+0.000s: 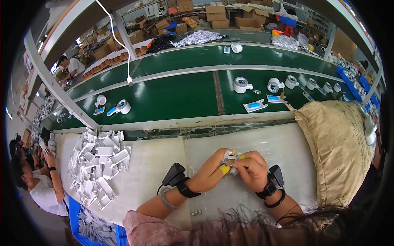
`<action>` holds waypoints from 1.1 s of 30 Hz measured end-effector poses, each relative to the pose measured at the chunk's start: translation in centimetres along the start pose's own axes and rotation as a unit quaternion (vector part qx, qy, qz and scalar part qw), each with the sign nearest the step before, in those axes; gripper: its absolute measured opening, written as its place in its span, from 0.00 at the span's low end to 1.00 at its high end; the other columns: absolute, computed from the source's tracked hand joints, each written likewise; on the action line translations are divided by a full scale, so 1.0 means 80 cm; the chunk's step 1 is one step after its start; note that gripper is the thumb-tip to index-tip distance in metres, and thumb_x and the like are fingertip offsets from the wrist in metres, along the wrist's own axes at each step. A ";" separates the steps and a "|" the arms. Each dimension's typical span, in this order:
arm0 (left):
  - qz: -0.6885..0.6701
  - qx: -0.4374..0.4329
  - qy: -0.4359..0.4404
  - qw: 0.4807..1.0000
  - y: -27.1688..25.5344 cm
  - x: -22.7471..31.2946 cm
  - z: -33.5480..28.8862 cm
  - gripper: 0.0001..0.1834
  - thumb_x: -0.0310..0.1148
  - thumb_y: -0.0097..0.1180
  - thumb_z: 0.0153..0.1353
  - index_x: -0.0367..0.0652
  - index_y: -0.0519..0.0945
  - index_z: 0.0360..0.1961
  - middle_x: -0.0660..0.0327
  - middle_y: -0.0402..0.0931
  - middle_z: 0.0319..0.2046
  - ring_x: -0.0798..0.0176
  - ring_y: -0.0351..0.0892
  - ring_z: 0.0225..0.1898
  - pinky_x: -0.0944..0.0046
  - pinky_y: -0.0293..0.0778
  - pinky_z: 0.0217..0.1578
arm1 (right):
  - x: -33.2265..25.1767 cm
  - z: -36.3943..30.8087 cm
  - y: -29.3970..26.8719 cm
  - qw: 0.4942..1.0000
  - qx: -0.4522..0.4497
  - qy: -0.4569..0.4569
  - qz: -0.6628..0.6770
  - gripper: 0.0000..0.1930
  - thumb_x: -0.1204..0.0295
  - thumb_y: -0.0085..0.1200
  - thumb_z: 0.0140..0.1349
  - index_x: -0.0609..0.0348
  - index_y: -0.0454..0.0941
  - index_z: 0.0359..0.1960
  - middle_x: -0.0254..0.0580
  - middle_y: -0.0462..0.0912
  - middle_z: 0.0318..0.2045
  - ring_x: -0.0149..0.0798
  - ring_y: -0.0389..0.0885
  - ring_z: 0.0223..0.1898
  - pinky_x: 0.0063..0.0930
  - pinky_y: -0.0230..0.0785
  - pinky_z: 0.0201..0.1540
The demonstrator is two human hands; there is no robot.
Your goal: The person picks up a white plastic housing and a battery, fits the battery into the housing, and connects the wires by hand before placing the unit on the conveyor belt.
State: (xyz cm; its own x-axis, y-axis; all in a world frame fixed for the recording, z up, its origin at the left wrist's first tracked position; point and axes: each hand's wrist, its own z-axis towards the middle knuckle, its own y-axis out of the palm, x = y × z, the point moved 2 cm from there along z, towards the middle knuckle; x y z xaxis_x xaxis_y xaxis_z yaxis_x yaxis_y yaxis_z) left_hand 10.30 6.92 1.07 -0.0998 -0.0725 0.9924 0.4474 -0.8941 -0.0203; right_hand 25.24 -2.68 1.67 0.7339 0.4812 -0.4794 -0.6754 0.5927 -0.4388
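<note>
My left hand [210, 171] is closed on a small white plastic part [229, 155] above the worktable. Close against it, my right hand [253, 169] pinches at the same part with its fingertips. Yellow covers are on some fingertips, and the fingers hide much of the part. Nearer to me, a small green circuit board [197, 212] lies on the table's pale covering [164, 158]. To the left spreads a heap of white plastic housings [104, 151].
Beyond the table a green conveyor belt [176, 100] carries round white units [241, 85] with blue-marked pieces. A brown sack [334, 147] stands at the right. A blue bin [74, 217] of white parts sits lower left, near another person [45, 192].
</note>
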 end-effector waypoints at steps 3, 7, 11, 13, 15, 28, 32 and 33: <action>-0.006 0.000 0.014 1.000 0.000 -0.006 -0.001 0.19 0.24 0.40 0.65 0.40 0.63 0.58 0.62 0.68 0.39 0.72 0.68 0.35 0.70 0.68 0.36 | -0.008 0.004 0.004 0.999 0.038 0.020 -0.017 0.11 0.83 0.63 0.44 0.55 0.80 0.30 0.39 0.78 0.28 0.43 0.78 0.29 0.34 0.70 0.34; -0.002 -0.008 0.084 0.996 -0.001 -0.004 -0.001 0.22 0.28 0.46 0.66 0.39 0.62 0.61 0.63 0.68 0.41 0.73 0.68 0.39 0.71 0.68 0.39 | -0.010 0.007 0.003 0.999 0.036 0.007 -0.029 0.11 0.83 0.64 0.45 0.56 0.79 0.30 0.39 0.78 0.28 0.44 0.77 0.30 0.35 0.70 0.34; 0.040 0.002 0.097 0.994 0.001 -0.002 0.002 0.25 0.29 0.51 0.64 0.38 0.62 0.62 0.61 0.69 0.44 0.70 0.69 0.44 0.69 0.67 0.45 | -0.011 0.008 0.002 0.997 0.033 -0.041 -0.060 0.14 0.83 0.63 0.42 0.54 0.80 0.33 0.37 0.77 0.28 0.44 0.77 0.30 0.34 0.70 0.37; 0.131 0.019 0.150 0.980 0.001 0.002 0.003 0.26 0.28 0.55 0.63 0.38 0.63 0.61 0.59 0.69 0.48 0.67 0.69 0.48 0.67 0.65 0.50 | -0.012 0.008 0.001 0.995 0.035 -0.061 -0.076 0.16 0.83 0.62 0.40 0.53 0.81 0.34 0.36 0.77 0.29 0.43 0.77 0.31 0.34 0.71 0.38; 0.129 0.022 0.137 0.982 0.002 0.001 0.003 0.26 0.28 0.55 0.63 0.37 0.63 0.61 0.58 0.69 0.49 0.66 0.69 0.49 0.66 0.65 0.51 | -0.011 0.008 0.000 0.993 0.031 -0.061 -0.094 0.18 0.83 0.62 0.38 0.52 0.82 0.35 0.35 0.77 0.30 0.43 0.76 0.31 0.34 0.71 0.39; 0.090 0.028 0.103 0.990 0.004 0.000 0.003 0.27 0.30 0.57 0.62 0.37 0.63 0.60 0.57 0.69 0.50 0.67 0.68 0.51 0.66 0.65 0.52 | -0.009 0.007 -0.002 0.995 0.000 -0.060 -0.078 0.16 0.85 0.62 0.42 0.57 0.78 0.35 0.41 0.76 0.31 0.49 0.77 0.36 0.39 0.72 0.39; 0.109 0.032 0.104 0.988 0.003 0.004 0.002 0.27 0.30 0.57 0.62 0.37 0.64 0.60 0.57 0.69 0.49 0.67 0.68 0.50 0.66 0.65 0.52 | -0.007 0.007 0.001 0.996 -0.001 -0.056 -0.074 0.15 0.84 0.63 0.42 0.58 0.78 0.34 0.41 0.77 0.31 0.49 0.77 0.35 0.38 0.72 0.39; 0.112 0.031 0.105 0.988 0.004 0.004 0.003 0.26 0.30 0.56 0.63 0.36 0.64 0.60 0.56 0.69 0.49 0.67 0.68 0.50 0.66 0.65 0.52 | -0.008 0.007 0.000 0.995 0.003 -0.055 -0.078 0.15 0.84 0.64 0.43 0.58 0.78 0.34 0.41 0.77 0.31 0.49 0.77 0.34 0.37 0.72 0.39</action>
State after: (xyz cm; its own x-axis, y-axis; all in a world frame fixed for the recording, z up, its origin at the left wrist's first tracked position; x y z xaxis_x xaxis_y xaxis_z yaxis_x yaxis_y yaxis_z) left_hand 10.58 6.73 1.40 -0.1723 -0.3612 0.9164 0.5314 -0.8175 -0.2223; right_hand 24.81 -2.62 2.39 0.8339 0.4496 -0.3200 -0.5518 0.6699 -0.4967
